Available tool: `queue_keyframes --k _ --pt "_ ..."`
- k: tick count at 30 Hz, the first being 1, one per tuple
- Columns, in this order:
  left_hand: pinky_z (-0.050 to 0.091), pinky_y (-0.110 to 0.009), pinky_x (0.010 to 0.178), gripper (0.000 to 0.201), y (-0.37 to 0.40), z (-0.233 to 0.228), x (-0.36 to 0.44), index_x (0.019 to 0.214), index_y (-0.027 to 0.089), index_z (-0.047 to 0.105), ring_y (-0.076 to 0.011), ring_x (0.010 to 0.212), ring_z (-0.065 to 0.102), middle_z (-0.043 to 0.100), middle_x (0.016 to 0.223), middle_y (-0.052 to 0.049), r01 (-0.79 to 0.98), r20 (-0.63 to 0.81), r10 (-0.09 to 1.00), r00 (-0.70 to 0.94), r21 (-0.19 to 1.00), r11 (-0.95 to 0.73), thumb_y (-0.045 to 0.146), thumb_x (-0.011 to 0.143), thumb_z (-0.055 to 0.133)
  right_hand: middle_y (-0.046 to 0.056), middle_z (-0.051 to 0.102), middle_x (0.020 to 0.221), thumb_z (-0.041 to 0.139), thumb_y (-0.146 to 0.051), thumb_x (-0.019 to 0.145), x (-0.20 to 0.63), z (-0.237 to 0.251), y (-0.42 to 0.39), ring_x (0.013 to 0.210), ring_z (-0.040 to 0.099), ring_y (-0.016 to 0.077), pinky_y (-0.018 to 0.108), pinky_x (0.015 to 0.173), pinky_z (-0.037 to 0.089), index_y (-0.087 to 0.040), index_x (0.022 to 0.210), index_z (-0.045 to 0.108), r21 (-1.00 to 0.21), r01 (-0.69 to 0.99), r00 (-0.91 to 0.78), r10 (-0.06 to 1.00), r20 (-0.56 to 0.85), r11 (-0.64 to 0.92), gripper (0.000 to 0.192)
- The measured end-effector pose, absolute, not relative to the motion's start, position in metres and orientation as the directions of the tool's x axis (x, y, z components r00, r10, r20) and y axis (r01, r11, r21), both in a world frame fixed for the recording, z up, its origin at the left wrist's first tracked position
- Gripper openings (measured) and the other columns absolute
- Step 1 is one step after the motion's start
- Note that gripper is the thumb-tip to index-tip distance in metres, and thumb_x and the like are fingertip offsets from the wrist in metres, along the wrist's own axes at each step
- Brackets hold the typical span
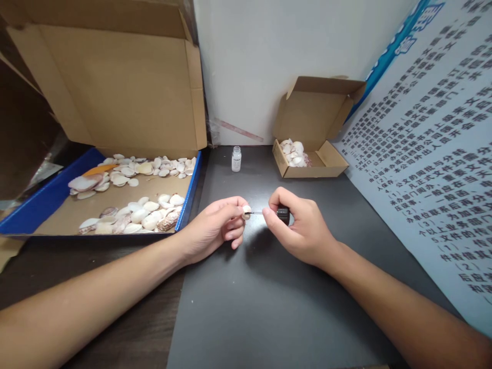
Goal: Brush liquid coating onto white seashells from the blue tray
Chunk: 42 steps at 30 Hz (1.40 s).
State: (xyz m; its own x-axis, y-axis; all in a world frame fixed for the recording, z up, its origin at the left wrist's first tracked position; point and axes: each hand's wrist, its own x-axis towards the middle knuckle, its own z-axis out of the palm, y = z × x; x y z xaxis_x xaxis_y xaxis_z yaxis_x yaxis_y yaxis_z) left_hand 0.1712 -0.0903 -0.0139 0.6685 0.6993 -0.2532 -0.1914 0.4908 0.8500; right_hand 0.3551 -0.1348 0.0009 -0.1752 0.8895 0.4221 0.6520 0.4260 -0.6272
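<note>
Left hand [217, 225] pinches a small shell [246, 211]; right hand [298, 225] grips the black-capped brush [282, 214], tip touching it. Coating seems mid-way; open vial [236, 158] at 12 o'clock, many shells in tray [49, 197] at 10 o'clock.

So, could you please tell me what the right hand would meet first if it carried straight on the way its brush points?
The right hand points its small brush leftward; it would meet the seashell pinched in the left hand first, and its tip seems already on it.

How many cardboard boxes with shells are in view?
2. A large open box lined in blue sits left, with shells spread across its floor. A small open box stands at the back right by the wall, holding a few shells.
</note>
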Motion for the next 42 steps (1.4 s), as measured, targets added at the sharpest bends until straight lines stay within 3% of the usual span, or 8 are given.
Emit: queue_keyframes --k 12,19,35,42 --pt "0.044 -0.021 0.048 0.013 -0.0911 -0.0120 0.1706 0.078 0.019 0.051 -0.0064 0.044 0.031 0.034 0.054 0.009 -0.206 -0.230 0.695 0.681 0.851 0.484 0.024 0.082 0.063 -0.007 0.041 0.055 0.054 -0.022 0.083 0.3553 -0.0001 -0.1324 0.047 0.036 0.0090 0.022 0.049 0.029 -0.021 0.071 0.042 -0.602 0.715 -0.141 0.917 0.374 0.356 0.017" --pt "0.046 -0.022 0.047 0.008 -0.0904 -0.0120 0.1703 0.080 0.019 0.051 -0.0060 0.044 0.033 0.041 0.056 0.008 -0.215 -0.225 0.690 0.688 0.845 0.489 0.018 0.080 0.059 -0.006 0.041 0.056 0.052 -0.023 0.085 0.3552 0.0021 -0.1349 0.048 0.037 0.0100 0.022 0.049 0.031 -0.022 0.071 0.041 -0.637 0.637 -0.161 0.883 0.440 0.434 0.018" --pt "0.046 -0.021 0.045 0.016 -0.0911 -0.0103 0.1706 0.077 0.019 0.048 -0.0039 0.041 0.034 0.052 0.058 0.006 -0.212 -0.229 0.700 0.676 0.850 0.483 0.021 0.081 0.064 -0.007 0.040 0.056 0.053 -0.022 0.083 0.3555 -0.0002 -0.1319 0.048 0.035 0.0100 0.023 0.050 0.029 -0.022 0.071 0.041 -0.609 0.726 -0.108 0.927 0.358 0.320 0.017" --pt "0.043 -0.019 0.044 0.016 -0.0906 -0.0114 0.1693 0.076 0.019 0.046 -0.0042 0.041 0.035 0.053 0.058 0.005 -0.216 -0.226 0.694 0.683 0.845 0.488 0.018 0.082 0.061 -0.007 0.040 0.056 0.052 -0.023 0.084 0.3551 0.0013 -0.1358 0.049 0.036 0.0099 0.023 0.050 0.030 -0.022 0.071 0.040 -0.641 0.659 -0.146 0.903 0.404 0.394 0.018"
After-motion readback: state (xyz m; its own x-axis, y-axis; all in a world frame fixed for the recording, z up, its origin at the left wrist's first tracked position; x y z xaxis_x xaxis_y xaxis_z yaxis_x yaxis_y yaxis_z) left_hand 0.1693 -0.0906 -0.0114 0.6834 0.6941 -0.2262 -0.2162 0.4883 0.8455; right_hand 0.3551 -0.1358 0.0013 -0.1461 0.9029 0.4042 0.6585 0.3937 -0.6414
